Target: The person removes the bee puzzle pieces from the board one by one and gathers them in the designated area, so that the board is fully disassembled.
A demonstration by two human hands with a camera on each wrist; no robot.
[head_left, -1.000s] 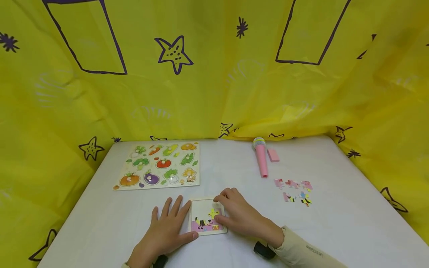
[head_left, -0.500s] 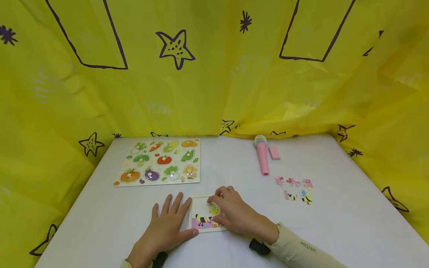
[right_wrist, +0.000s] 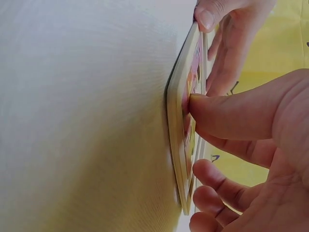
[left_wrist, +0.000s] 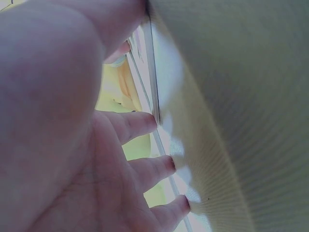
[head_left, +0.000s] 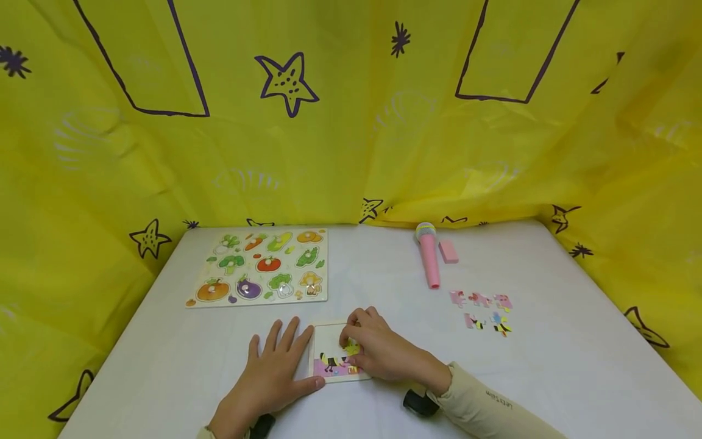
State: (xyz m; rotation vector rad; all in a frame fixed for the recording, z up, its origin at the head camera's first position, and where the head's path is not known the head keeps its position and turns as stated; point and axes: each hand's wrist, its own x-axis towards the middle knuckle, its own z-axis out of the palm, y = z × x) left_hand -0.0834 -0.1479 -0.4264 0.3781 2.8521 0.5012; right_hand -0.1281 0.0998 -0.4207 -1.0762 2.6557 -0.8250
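In the head view a small square wooden jigsaw tray [head_left: 347,380] lies flat on the white cloth. Pink and bee-striped pieces [head_left: 329,364] fill its lower part. My left hand [head_left: 271,375] is spread at its left side, thumb at the lower left corner and index fingertip at the upper left. Over the tray's right half, my right hand [head_left: 381,349] bends its thumb and index finger round a yellow puzzle piece [head_left: 351,348], partly hidden beneath the fingers. The right wrist view shows the right thumb [right_wrist: 236,113] pressing down on the picture.
Several loose pink and bee-patterned puzzle pieces [head_left: 480,299] lie to the right. Behind them are a pink toy microphone [head_left: 429,259] and a pink block [head_left: 448,252]. A vegetable peg puzzle board [head_left: 285,268] lies at the back left. A yellow printed curtain [head_left: 351,152] hangs behind the table.
My right index finger has come down and left from the tray's upper right edge, closing toward the thumb over the yellow puzzle piece. The left hand stays in place.
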